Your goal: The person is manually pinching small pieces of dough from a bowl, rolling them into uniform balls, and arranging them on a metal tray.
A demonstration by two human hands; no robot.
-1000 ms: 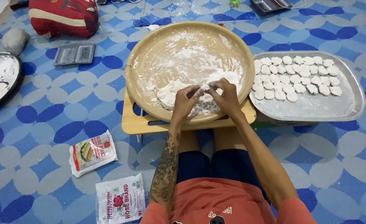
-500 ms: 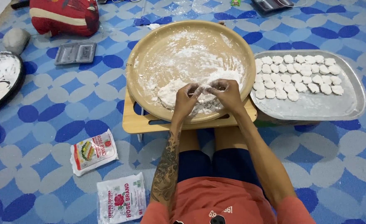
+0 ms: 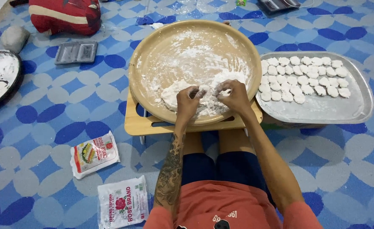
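The round tray [image 3: 153, 55] sits on a low stand [image 3: 136, 123] with dough [image 3: 174, 91] in it, a metal tray [image 3: 361, 106] of 20-odd dough pieces [image 3: 303, 80] touching its right, and 2 packets [image 3: 94, 153] lying front-left.

Metal tray [image 3: 356, 111] crowds the right; bowl's [image 3: 141, 63] far half lies open.

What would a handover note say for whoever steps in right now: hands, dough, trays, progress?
Left hand and right hand: both pinching one small dough piece together over the dough mass in the floured round tray.
Done: rows of shaped pieces sit on the metal tray to the right.
Left: much dough is unshaped; the metal tray's near half has room.
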